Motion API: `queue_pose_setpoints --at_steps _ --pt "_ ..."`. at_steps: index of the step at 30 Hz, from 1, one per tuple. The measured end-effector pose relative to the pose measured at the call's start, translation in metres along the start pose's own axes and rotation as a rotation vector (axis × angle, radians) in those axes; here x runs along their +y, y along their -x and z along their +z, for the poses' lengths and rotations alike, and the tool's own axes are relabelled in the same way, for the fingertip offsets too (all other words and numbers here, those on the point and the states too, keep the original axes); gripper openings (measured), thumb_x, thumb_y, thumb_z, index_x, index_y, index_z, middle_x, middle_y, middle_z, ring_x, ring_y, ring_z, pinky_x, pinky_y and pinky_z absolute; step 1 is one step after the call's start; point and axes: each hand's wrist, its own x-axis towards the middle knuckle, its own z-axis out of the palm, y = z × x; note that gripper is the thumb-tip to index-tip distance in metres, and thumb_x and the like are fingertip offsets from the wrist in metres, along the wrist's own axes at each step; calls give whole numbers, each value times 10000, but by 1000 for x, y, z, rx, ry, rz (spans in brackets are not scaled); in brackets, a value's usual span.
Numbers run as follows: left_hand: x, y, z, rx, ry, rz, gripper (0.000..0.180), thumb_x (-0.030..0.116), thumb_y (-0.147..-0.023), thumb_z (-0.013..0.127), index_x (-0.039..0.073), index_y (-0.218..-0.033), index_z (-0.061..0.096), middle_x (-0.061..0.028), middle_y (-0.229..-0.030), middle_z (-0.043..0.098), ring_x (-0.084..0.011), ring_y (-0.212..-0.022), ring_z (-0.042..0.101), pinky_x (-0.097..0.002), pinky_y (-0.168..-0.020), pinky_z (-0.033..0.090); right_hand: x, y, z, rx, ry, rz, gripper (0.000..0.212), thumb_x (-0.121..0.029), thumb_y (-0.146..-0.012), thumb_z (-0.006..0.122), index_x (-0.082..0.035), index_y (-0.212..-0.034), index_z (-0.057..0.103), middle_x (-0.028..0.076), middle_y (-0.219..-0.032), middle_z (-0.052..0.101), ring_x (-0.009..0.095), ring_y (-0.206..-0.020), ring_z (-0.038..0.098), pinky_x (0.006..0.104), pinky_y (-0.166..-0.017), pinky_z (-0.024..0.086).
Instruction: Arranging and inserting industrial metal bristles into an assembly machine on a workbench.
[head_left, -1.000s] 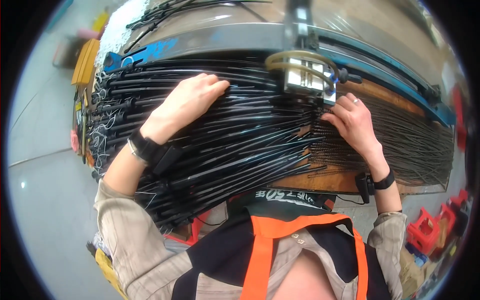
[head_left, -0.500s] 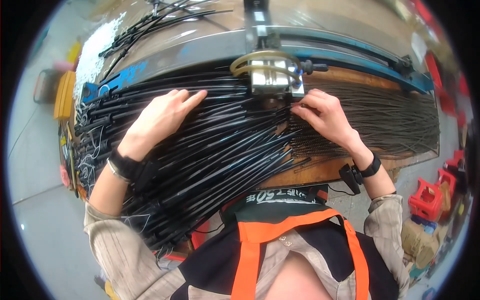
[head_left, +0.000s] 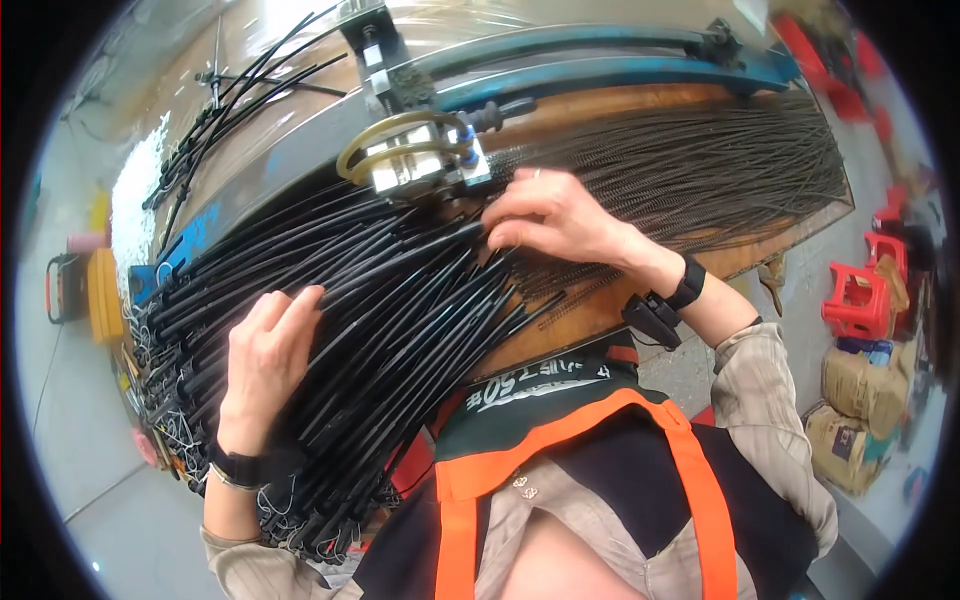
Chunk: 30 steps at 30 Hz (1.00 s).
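The left hand (head_left: pixel 262 362) points forward, fingers (head_left: pixel 297 318) loosely curled; the right hand (head_left: pixel 560 215) angles leftward, its fingers pinched.

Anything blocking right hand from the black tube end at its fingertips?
Nothing visible: the right hand appears to pinch the black tube by its end. The metal machine head sits beyond, not between.

"What colour are the rods (head_left: pixel 372 345) at the left hand (head_left: pixel 268 362)?"
"Black. The wires (head_left: pixel 700 155) beyond the right hand (head_left: pixel 555 222) are grey-brown."
"And the apron (head_left: pixel 462 437) below the right hand?"
"Dark green, edged in bright orange."
"The sleeve (head_left: pixel 765 405) behind it?"
"Beige, faintly striped."
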Motion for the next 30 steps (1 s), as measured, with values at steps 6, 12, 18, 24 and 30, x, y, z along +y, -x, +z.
queue_pose_setpoints --at_steps 6,12,18,24,30 --pt "22 -12 1 12 38 2 298 79 -832 708 76 -1126 658 -59 -709 494 -226 -604 545 -351 -505 461 -7 17 5 187 -40 -103 192 -186 -819 750 -47 -951 735 64 -747 652 229 -672 567 346 -615 467" --pt "31 -33 -4 -84 -12 37 307 134 -842 710 91 -1142 660 -55 -674 471 -219 -588 551 -347 -495 467 -18 39 -10 28 413 -150 352 -115 -806 734 -40 -1146 676 62 -756 638 249 -710 591 343 -615 483" --pt "36 -101 -23 -8 -79 184 300 22 -884 600 53 -1179 642 -112 -765 548 -301 -682 579 -430 -573 477 28 27 -58 354 434 -273 542 -271 -815 752 -13 -1269 608 83 -835 674 263 -775 656 366 -690 561" --pt "35 -204 -27 67 19 277 302 -18 -875 577 9 -1175 603 -155 -831 550 -351 -693 563 -451 -613 460 68 65 -139 486 502 87 528 -372 -844 738 -115 -1288 614 90 -798 683 244 -669 669 348 -627 557" --pt "53 -259 5 -14 -51 355 361 -2 -878 586 66 -1233 591 -144 -805 531 -334 -683 562 -437 -600 467 129 113 -193 614 721 228 469 -368 -864 723 -144 -1265 629 88 -746 679 243 -627 672 339 -590 550"
